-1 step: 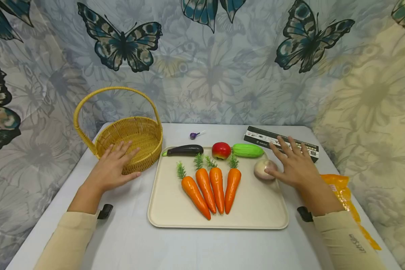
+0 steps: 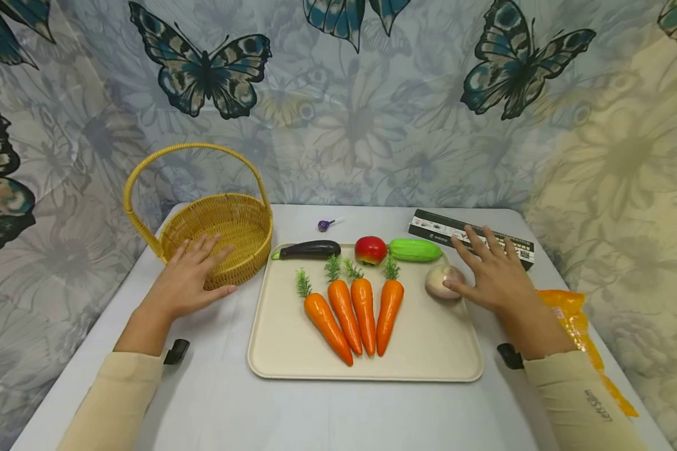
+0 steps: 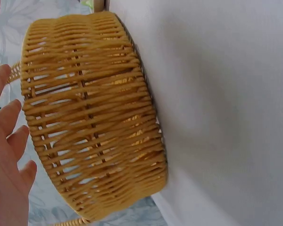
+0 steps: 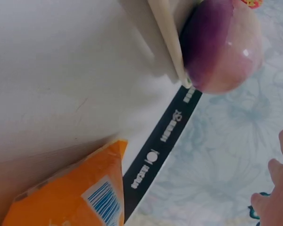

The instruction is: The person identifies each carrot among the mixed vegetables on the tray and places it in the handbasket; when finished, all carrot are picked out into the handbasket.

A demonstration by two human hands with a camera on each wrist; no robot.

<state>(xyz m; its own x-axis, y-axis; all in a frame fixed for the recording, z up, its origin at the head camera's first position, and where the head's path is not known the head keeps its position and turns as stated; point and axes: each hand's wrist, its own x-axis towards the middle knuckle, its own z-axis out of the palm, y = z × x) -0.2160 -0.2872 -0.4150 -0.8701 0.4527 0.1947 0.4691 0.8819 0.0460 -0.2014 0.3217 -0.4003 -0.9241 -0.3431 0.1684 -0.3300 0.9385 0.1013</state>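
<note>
My left hand hovers before the yellow wicker basket, fingers spread, holding nothing. In the left wrist view, its fingertips lie beside the woven basket wall. Over the right edge of the beige tray is my right hand, also spread and holding nothing. Nearest to it sits a round purple-and-white vegetable, like a turnip or onion. Several orange carrots with green tops lie on the tray. An eggplant, a red apple-like fruit and a green cucumber-like vegetable line its far edge.
A long black box lies behind the right hand, partly covered by its fingers. Beside the right forearm is an orange packet. A small purple thing on a pale stick lies behind the tray. Patterned cloth hangs behind the table.
</note>
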